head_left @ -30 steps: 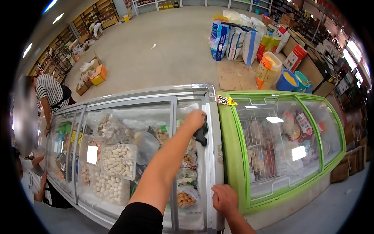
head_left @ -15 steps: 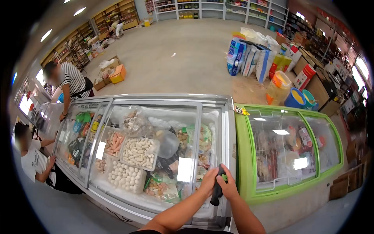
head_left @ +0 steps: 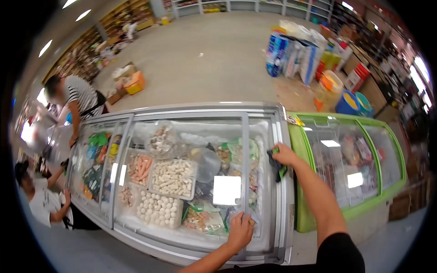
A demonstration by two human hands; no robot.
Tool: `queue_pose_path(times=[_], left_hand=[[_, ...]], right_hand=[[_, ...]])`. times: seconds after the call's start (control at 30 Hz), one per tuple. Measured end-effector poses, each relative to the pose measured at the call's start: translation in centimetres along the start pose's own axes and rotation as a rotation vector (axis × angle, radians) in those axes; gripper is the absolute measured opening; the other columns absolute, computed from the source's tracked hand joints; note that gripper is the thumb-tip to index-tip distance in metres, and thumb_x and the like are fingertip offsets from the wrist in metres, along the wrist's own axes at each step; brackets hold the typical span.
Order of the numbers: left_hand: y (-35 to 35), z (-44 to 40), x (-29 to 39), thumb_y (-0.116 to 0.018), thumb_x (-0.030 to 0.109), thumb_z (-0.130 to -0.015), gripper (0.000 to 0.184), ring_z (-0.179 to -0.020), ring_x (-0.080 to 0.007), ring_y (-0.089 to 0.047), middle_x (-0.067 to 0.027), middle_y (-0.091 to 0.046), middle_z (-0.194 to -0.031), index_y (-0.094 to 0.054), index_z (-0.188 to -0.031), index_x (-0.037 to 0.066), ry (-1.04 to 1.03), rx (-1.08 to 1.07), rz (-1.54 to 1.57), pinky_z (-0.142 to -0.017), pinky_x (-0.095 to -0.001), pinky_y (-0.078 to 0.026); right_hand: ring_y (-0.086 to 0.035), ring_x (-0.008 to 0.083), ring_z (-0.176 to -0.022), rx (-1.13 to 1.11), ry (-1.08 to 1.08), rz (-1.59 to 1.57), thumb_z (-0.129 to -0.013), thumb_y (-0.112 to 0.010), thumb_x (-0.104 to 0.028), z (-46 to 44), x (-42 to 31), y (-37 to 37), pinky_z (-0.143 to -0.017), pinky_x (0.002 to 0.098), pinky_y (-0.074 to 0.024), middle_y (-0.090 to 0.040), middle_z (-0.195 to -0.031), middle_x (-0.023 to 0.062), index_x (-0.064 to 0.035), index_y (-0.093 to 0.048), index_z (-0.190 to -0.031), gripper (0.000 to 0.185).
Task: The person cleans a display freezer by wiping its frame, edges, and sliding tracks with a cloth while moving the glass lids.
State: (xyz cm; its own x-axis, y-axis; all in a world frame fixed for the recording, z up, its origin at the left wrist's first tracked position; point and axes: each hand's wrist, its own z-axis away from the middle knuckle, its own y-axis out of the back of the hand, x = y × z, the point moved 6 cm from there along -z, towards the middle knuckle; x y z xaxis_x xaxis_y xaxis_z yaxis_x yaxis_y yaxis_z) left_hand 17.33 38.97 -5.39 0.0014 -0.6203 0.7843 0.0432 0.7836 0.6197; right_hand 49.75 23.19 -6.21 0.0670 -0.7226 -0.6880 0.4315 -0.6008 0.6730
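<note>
Below me is a chest freezer (head_left: 281,214) with sliding glass lids. My left hand (head_left: 240,232) is at the near end of the metal frame (head_left: 246,173) of one lid, its fingers bent around that edge. Farther out, my right hand (head_left: 285,155) is closed on a limp black and green cloth (head_left: 277,167) at the freezer's right rim. Under the glass lie a tray of white balls (head_left: 157,208), a tray of short pale rolls (head_left: 172,178), pinkish sausages (head_left: 139,167) and several bagged frozen foods (head_left: 202,219).
A green-framed freezer (head_left: 300,218) adjoins on the right. Behind it stand large bags (head_left: 291,57), a blue bucket (head_left: 347,103) and other tubs. At the left, a person in a striped shirt (head_left: 83,95) and another in a white shirt (head_left: 45,202) are beside the freezer. An orange box (head_left: 135,83) sits on the floor.
My hands, together on the black and green cloth before, have parted. The right has carried the cloth forward to the freezer's rim; the left has let go and moved to the lid frame.
</note>
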Motion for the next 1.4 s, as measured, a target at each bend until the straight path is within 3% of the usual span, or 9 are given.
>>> queue_pose_path(times=[0.17,0.43,0.57,0.7,0.83,0.97,1.1,1.27,1.4], left_hand=[[-0.6,0.5,-0.7,-0.058,0.0,-0.073,0.044,-0.11,-0.0452,-0.043,-0.0276,-0.038,-0.133,-0.056,-0.117,-0.001,-0.203,0.023,-0.192,-0.095,-0.0488,-0.038],[-0.7,0.9,-1.3,-0.055,-0.004,-0.071,0.035,-0.114,-0.0434,-0.042,-0.0259,-0.036,-0.138,-0.063,-0.105,0.003,-0.109,0.04,-0.097,-0.096,-0.0476,-0.038],[-2.4,1.4,-2.5,-0.051,0.006,-0.081,0.03,-0.115,-0.0451,-0.041,-0.027,-0.042,-0.131,-0.059,-0.11,0.0,-0.086,-0.008,-0.187,-0.103,-0.0541,-0.031],[-2.3,1.6,-2.1,-0.055,0.008,-0.073,0.028,-0.12,-0.0402,-0.038,-0.0227,-0.042,-0.13,-0.064,-0.099,0.004,-0.064,-0.029,-0.211,-0.104,-0.0544,-0.028],[-2.0,1.4,-2.2,-0.057,0.011,-0.072,0.024,-0.117,-0.0374,-0.04,-0.0206,-0.045,-0.127,-0.066,-0.094,0.005,-0.036,0.043,-0.124,-0.099,-0.0524,-0.032],[-4.0,1.6,-3.5,-0.059,0.016,-0.073,0.017,-0.113,-0.0338,-0.043,-0.016,-0.049,-0.124,-0.065,-0.088,0.009,-0.05,0.033,-0.216,-0.094,-0.0506,-0.034],[-3.6,1.3,-3.2,-0.06,0.017,-0.075,0.015,-0.114,-0.0345,-0.043,-0.017,-0.048,-0.127,-0.066,-0.088,0.011,-0.061,-0.004,-0.179,-0.094,-0.0516,-0.035],[-6.1,1.0,-5.5,-0.06,0.012,-0.074,0.014,-0.117,-0.0383,-0.042,-0.0198,-0.047,-0.13,-0.066,-0.086,0.01,-0.091,-0.01,-0.148,-0.095,-0.0528,-0.035],[-5.9,0.6,-6.5,-0.063,0.007,-0.069,0.017,-0.121,-0.0399,-0.041,-0.0217,-0.048,-0.13,-0.066,-0.085,0.008,-0.012,-0.029,-0.043,-0.097,-0.0546,-0.033]], right_hand=[[-0.058,0.0388,-0.098,0.296,0.131,0.376,-0.074,-0.062,-0.016,-8.9,-1.5,4.3,-0.084,0.0455,-0.0479,-0.062,-0.098,0.0216,-0.0048,-0.06,-0.1,0.028],[-0.057,0.0332,-0.092,0.577,0.399,0.703,-0.081,-0.055,-0.011,-15.7,-5.1,0.2,-0.078,0.0482,-0.046,-0.055,-0.101,0.0153,-0.0051,-0.061,-0.089,0.011],[-0.055,0.0307,-0.096,0.695,0.236,0.884,-0.084,-0.052,-0.019,-18.5,-0.9,-1.3,-0.076,0.0462,-0.0456,-0.056,-0.092,0.0127,-0.0034,-0.063,-0.083,0.019],[-0.053,0.0302,-0.104,0.367,-0.142,1.135,-0.088,-0.05,-0.023,-17.7,-4.0,0.7,-0.079,0.0492,-0.045,-0.053,-0.115,0.0118,-0.0071,-0.071,-0.098,0.028],[-0.058,0.0318,-0.106,0.344,-0.446,1.057,-0.093,-0.046,-0.028,-21.6,-1.4,1.8,-0.072,0.0549,-0.051,-0.06,-0.114,0.0104,-0.012,-0.071,-0.104,0.031],[-0.067,0.0287,-0.096,0.189,-0.427,1.071,-0.081,-0.064,-0.018,-19.1,-1.8,0.9,-0.064,0.0523,-0.0563,-0.068,-0.11,0.0089,-0.0103,-0.072,-0.102,0.024],[-0.066,0.0264,-0.1,-0.097,-0.29,1.213,-0.082,-0.062,-0.018,-10.7,-4.2,-1.5,-0.069,0.0465,-0.0567,-0.067,-0.112,0.0082,-0.0124,-0.071,-0.105,0.026],[-0.065,0.0269,-0.103,-0.451,-0.034,1.295,-0.076,-0.065,-0.036,2.5,-2.7,-6.2,-0.082,0.0373,-0.0521,-0.068,-0.109,0.0102,-0.0106,-0.071,-0.104,0.038],[-0.064,0.0299,-0.103,-0.908,0.112,1.154,-0.069,-0.069,-0.047,15.9,1.7,-13.0,-0.086,0.0442,-0.0493,-0.068,-0.106,0.0158,-0.0068,-0.071,-0.099,0.05]])
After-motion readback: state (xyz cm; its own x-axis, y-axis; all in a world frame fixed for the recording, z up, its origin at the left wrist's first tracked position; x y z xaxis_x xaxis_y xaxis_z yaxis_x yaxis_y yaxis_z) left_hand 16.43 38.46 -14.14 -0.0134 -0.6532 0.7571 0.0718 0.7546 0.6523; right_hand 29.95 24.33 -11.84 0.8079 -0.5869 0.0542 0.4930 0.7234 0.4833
